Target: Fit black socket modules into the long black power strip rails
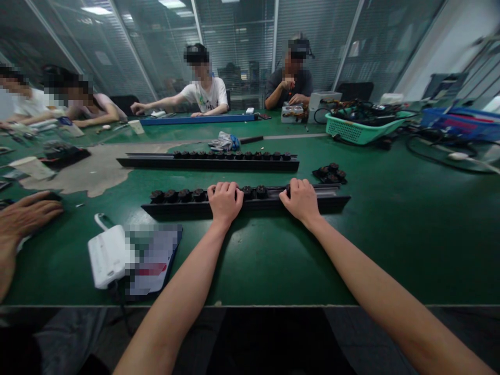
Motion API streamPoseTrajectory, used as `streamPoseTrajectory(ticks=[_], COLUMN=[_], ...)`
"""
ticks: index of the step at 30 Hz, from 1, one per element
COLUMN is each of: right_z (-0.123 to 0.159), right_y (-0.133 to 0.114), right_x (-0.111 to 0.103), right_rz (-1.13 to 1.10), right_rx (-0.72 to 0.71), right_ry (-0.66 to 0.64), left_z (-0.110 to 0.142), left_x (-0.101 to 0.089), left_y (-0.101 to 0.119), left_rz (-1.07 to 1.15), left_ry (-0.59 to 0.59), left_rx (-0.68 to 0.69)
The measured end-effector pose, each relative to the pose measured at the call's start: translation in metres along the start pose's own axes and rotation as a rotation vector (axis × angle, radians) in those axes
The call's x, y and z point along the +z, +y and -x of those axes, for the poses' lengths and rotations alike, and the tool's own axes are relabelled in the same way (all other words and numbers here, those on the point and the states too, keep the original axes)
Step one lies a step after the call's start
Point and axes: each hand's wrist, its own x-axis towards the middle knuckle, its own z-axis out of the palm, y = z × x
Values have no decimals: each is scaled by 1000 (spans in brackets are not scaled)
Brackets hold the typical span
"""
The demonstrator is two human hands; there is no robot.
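Observation:
A long black rail point(179, 209) lies crosswise on the table in front of me, with a row of small black knob-like parts point(184, 195) in its channel. My left hand point(225, 203) is closed over the rail near its middle, its fingers curled across the channel and hiding some parts. Farther right, my right hand point(300, 200) grips a black part point(288, 190) in the channel, mostly covered by the fingers. Two parts show between my hands. Beyond the rail's right half sits a small pile of loose black parts point(331, 173).
A second filled black rail point(211, 164) lies behind. Gloves point(224, 141) rest beyond it. A green basket point(351, 130) holds cables at back right. A white power bank point(111, 255) and a phone point(156, 260) lie front left, near another person's hand point(33, 213). Several people sit around the table.

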Motion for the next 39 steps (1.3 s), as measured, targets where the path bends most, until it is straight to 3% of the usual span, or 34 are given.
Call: streamPoseTrajectory(ticks=[28, 39], right_z=[-2, 3], right_y=[0, 2], right_x=[6, -4], right_rz=[-29, -30], right_rx=[64, 56], right_ry=[53, -43], left_z=[0, 2], left_x=[-3, -9], left_y=[3, 10], left_rz=[-16, -42], left_ry=[-35, -38], left_rx=[8, 22])
